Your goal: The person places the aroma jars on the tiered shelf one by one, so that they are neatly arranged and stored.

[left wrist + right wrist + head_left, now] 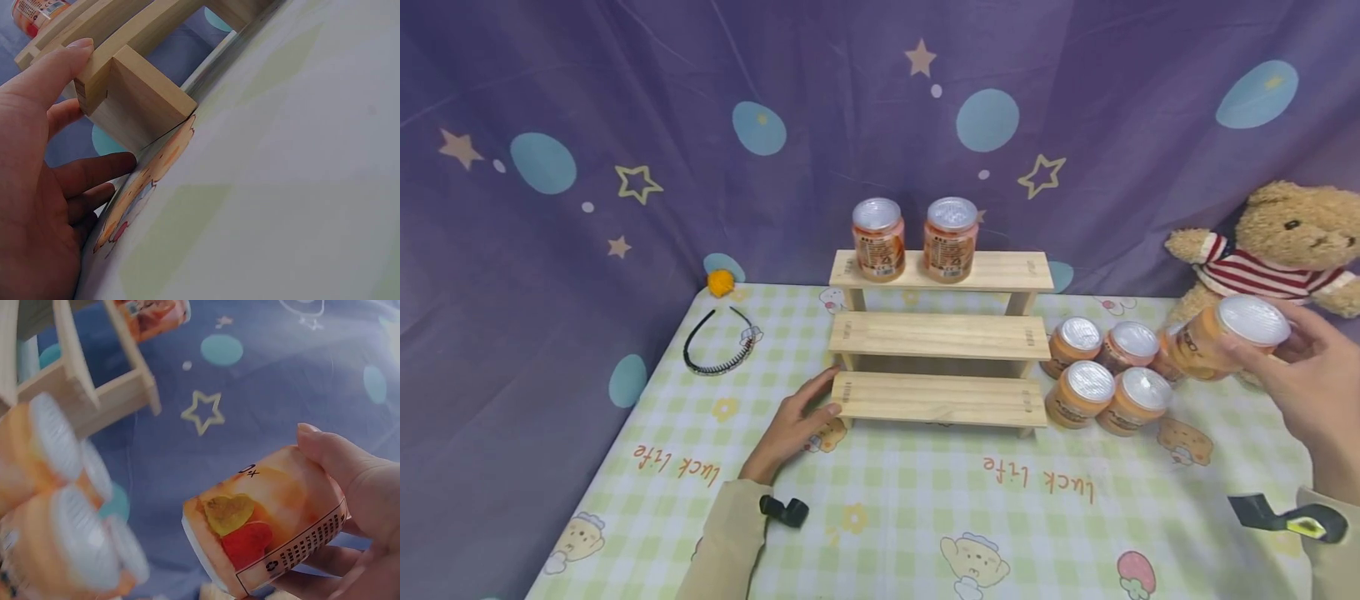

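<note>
A wooden three-tier display rack (pixel 937 335) stands on the table with two orange jars (pixel 951 242) with silver lids on its top tier. At the left end of the lowest tier, my left hand (pixel 793 425) rests its thumb on the board's corner, other fingers spread beside it. My right hand (pixel 1311 371) grips a jar (pixel 1210 342) in the air at the right, tilted. Yellow and red heart shapes show on that jar's label (pixel 250 519) in the right wrist view. Several more jars (pixel 1090 387) stand grouped beside the rack's right end.
A teddy bear (pixel 1277 242) in a striped shirt sits at the back right. On the left lie a black headband (pixel 718 367) and an orange pompom (pixel 720 283). Behind the checked tablecloth (pixel 895 508) hangs a purple curtain (pixel 865 75).
</note>
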Action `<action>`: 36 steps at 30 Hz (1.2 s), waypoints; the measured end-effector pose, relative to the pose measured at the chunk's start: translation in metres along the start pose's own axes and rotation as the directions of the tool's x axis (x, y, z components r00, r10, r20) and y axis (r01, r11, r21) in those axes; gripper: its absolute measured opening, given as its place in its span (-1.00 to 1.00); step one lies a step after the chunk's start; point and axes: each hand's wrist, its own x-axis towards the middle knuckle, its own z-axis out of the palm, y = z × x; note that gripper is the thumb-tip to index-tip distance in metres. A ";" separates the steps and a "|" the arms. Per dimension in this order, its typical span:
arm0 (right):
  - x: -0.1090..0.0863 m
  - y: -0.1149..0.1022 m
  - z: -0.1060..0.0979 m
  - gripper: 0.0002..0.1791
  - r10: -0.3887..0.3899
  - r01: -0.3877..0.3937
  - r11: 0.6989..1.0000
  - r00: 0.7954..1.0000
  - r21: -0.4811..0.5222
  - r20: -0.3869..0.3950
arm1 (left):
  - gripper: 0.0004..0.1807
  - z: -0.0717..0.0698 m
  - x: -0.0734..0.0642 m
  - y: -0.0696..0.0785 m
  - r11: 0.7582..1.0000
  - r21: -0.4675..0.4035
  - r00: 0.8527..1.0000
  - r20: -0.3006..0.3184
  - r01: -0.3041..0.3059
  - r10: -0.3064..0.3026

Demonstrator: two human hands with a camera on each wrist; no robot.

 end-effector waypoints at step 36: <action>0.072 -0.109 0.136 -0.34 -0.011 -0.013 0.998 0.936 0.065 0.352 | -0.36 0.000 -0.001 0.002 1.000 0.011 1.000 -0.004 0.001 -0.001</action>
